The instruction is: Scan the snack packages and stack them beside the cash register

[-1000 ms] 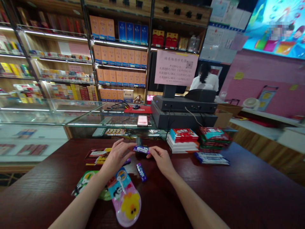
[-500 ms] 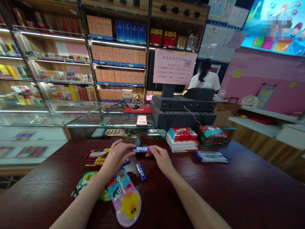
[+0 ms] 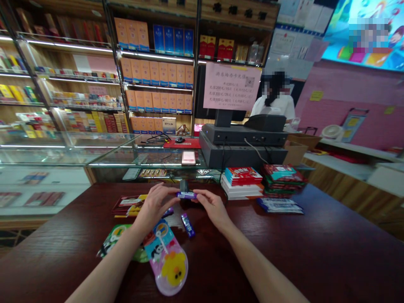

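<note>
Between my two hands a small purple candy pack (image 3: 187, 195) is held level above the dark table (image 3: 252, 252). My left hand (image 3: 157, 205) pinches its left end and my right hand (image 3: 212, 207) its right end. A second purple candy pack (image 3: 188, 225) lies below on the wood. Part of another purple pack (image 3: 168, 211) shows beside my left fingers. Under my left forearm, partly covered, are a green packet (image 3: 113, 237) and a pink-and-blue packet with a yellow chick lollipop (image 3: 172, 269). Left of my wrist lie red and yellow packets (image 3: 128, 204).
A dark scanner-like object (image 3: 183, 185) stands just behind the held pack. White and red boxes (image 3: 242, 182), dark red packets (image 3: 282, 179) and blue-white packets (image 3: 280, 205) are stacked at the right. A glass counter (image 3: 148, 158) and cash register (image 3: 243, 147) stand behind. A person (image 3: 274, 101) is beyond.
The held candy pack has turned slightly in my fingers, its white printed strip now less visible. Both hands stay nearly in place; the view has shifted a little.
</note>
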### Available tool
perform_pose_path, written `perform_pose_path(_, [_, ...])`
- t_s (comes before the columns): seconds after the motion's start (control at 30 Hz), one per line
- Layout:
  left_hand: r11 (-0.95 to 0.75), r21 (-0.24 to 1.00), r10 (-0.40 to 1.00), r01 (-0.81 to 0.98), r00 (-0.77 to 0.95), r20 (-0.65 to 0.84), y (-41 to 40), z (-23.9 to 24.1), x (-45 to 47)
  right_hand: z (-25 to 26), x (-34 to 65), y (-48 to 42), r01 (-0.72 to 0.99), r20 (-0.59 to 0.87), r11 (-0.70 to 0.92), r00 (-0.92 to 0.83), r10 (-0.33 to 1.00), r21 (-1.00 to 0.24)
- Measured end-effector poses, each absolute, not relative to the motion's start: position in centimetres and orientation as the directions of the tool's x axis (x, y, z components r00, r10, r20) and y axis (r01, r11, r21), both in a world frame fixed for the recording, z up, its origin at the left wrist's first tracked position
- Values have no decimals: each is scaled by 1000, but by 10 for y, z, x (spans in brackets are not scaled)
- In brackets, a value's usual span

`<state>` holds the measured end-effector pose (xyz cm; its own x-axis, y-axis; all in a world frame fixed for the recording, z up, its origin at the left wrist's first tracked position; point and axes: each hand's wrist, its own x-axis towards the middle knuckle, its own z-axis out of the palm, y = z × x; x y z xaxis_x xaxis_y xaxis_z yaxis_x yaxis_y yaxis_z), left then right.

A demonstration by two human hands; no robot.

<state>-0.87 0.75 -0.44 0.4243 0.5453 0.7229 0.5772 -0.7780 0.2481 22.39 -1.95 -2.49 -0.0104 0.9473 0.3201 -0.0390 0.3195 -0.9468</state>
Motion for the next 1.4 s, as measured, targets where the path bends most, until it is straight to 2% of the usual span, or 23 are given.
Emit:
perform_pose_path(0.5, [-790,299,546,535,391,741,4,2,-8,-30,223,-17,61,332,336,-60,941,-940])
perform_pose_path(0.6, [-768,315,556,558,337,760,7,2,-11,-30,230,-15,172,380,378,-23,925,-910])
perform_pose_path(0.7, [-715,340,579,611,244,778,10,0,-17,-33,241,-12,416,480,425,32,877,-804])
perform_pose_path(0.77, [-670,359,596,650,182,782,12,-1,-21,-38,248,-10,571,516,425,-4,857,-702])
perform_pose_path(0.93, [-577,394,631,715,85,771,19,-7,-30,-47,246,-6,798,473,409,-180,863,-443])
perform_pose_path(1.07, [-550,383,634,742,72,770,23,-10,-34,-50,239,-2,877,468,385,-222,855,-288])
perform_pose_path(1.3, [-535,392,640,748,56,767,24,-11,-34,-57,237,4,916,431,353,-244,869,-192])
perform_pose_path(1.4, [-517,417,657,747,34,753,23,-10,-35,-55,239,1,910,427,370,-264,865,-187])
